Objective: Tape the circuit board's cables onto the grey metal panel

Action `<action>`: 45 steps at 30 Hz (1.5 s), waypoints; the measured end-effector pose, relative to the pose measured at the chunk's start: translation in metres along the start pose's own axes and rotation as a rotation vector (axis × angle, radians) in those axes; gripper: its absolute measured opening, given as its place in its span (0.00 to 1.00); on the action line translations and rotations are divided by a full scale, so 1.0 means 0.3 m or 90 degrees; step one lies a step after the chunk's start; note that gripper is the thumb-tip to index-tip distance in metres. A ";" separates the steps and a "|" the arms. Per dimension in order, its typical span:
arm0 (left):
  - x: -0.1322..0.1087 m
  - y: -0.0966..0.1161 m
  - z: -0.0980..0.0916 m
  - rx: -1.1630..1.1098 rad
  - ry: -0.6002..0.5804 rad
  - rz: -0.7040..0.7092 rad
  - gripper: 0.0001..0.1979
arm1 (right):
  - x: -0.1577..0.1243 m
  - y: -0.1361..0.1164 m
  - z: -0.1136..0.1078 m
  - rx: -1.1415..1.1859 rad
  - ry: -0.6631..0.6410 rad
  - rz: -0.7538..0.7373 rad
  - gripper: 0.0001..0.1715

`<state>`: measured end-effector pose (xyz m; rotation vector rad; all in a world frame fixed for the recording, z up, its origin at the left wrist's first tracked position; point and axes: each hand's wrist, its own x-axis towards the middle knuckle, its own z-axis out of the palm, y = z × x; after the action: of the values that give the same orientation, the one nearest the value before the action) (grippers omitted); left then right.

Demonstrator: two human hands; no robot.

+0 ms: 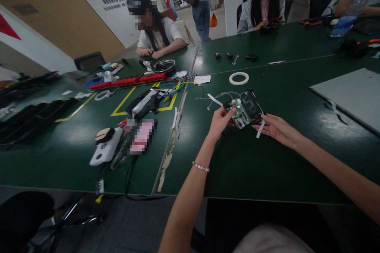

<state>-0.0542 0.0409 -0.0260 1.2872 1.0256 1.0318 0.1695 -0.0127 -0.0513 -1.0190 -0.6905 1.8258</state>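
Observation:
My left hand (220,121) grips the left edge of a green circuit board (241,118), its thumb lying on the board's face. Behind the board is a black plastic housing (251,102), tilted above the table. Thin wires (228,94) run out from the board to the left, and a white tape strip (215,99) sticks up there. Between the fingertips of my right hand (276,127) a second white tape strip (260,129) is pinched, hanging down close to the housing's right edge. A white tape roll (239,78) lies flat just beyond the board.
A grey panel (350,91) lies at the right. Leftward are a pink-screened phone (143,136), a white device (106,151), a black device (145,102) and a red power strip (127,81). A small wrench (235,59) lies farther back. Other people sit across the green table (267,174).

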 end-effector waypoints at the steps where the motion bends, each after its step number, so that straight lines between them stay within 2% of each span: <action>1: 0.000 -0.001 0.000 0.003 0.002 0.004 0.18 | 0.001 0.000 0.000 0.001 0.007 0.001 0.19; 5: -0.002 0.003 0.000 0.005 -0.001 0.014 0.18 | -0.001 0.002 -0.002 -0.083 0.057 -0.008 0.22; 9: -0.006 0.009 0.001 0.009 -0.003 0.022 0.18 | -0.008 0.010 -0.002 -0.215 0.110 -0.075 0.24; 12: -0.006 0.006 0.002 0.008 -0.011 0.034 0.18 | -0.015 0.014 0.006 -0.209 0.112 -0.124 0.26; 16: -0.005 -0.002 0.006 0.019 -0.031 0.036 0.18 | -0.018 0.020 0.014 -0.193 0.111 -0.132 0.29; 26: -0.016 0.019 0.014 -0.025 -0.004 0.011 0.17 | 0.001 0.033 -0.005 -0.253 0.125 -0.195 0.32; 32: -0.018 0.018 0.010 -0.069 -0.013 -0.023 0.18 | 0.015 0.041 -0.038 -0.268 0.073 -0.208 0.28; 38: -0.020 0.020 0.010 -0.112 -0.051 -0.051 0.19 | -0.002 0.003 -0.053 -0.342 0.004 -0.199 0.29; 40: -0.022 0.022 0.014 -0.110 -0.053 -0.046 0.19 | -0.014 -0.022 -0.055 -0.357 -0.038 -0.164 0.34; 42: -0.024 0.026 0.017 -0.107 -0.051 -0.038 0.19 | -0.029 -0.057 -0.066 -0.364 -0.098 -0.098 0.44; 45: -0.026 0.033 0.014 -0.092 -0.042 -0.026 0.19 | -0.060 -0.135 -0.133 -0.408 -0.137 -0.026 0.56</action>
<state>-0.0522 0.0326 -0.0160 1.1703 0.9064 1.0073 0.2262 -0.0098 -0.0332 -1.1985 -1.4781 1.7245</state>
